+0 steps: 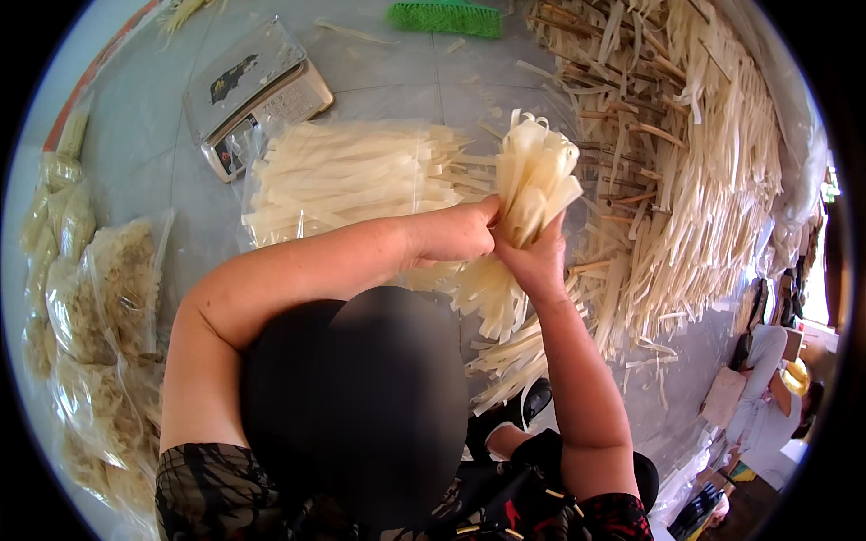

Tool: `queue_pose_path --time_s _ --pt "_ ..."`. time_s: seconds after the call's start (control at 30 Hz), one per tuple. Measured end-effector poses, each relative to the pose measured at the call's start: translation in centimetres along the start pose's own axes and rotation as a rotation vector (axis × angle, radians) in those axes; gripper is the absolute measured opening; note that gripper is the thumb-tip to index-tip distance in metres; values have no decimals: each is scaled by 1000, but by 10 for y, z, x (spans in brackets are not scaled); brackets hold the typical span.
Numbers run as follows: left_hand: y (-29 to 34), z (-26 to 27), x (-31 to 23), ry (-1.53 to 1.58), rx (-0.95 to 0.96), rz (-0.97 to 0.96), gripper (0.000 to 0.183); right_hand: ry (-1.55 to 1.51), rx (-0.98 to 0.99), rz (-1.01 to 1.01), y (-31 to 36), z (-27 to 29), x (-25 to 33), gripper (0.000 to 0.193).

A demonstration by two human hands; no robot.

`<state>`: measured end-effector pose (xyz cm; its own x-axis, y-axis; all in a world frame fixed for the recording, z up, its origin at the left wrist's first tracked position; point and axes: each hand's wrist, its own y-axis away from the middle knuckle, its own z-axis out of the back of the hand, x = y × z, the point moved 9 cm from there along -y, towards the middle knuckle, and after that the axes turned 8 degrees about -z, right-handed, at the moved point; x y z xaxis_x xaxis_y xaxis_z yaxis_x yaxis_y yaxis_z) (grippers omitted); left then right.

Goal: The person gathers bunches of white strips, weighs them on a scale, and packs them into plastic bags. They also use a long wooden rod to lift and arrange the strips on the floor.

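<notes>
A bundle of pale, flat dried noodles (pixel 532 176) stands upright in my right hand (pixel 538 257), which is wrapped round its lower part. The strips fan out and curl at the top, and more spread below the grip. My left hand (pixel 465 232) comes across from the left, fingers closed, its fingertips pinching at the bundle's left side. What lies between those fingertips is partly hidden. Just left of the bundle lies a clear plastic bag (pixel 257 194) filled with straight rows of the same pale noodles (pixel 352 171), some sticking out of its right end.
A digital scale (pixel 266 99) sits at the far left. Along the right lies a big heap of noodles (pixel 704 180) with wooden sticks. Filled plastic bags (pixel 108 307) line the left edge. A green brush (pixel 446 18) lies at the back. Another person (pixel 767 397) sits at far right.
</notes>
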<state>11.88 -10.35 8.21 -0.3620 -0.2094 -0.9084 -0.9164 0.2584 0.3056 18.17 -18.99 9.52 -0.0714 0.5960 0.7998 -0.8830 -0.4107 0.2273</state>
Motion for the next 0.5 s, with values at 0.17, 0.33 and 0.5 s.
queue_pose_path --time_s 0.17,0.33,0.5 --pt "12 32 -4 -264 -47 -205 62 -175 107 25 -9 6 -10 76" --pt "44 78 -8 -669 -401 -97 37 -241 274 -11 -16 -10 -5 79" --pt "53 107 20 -1101 -452 278 48 -124 337 40 -18 -17 20 92"
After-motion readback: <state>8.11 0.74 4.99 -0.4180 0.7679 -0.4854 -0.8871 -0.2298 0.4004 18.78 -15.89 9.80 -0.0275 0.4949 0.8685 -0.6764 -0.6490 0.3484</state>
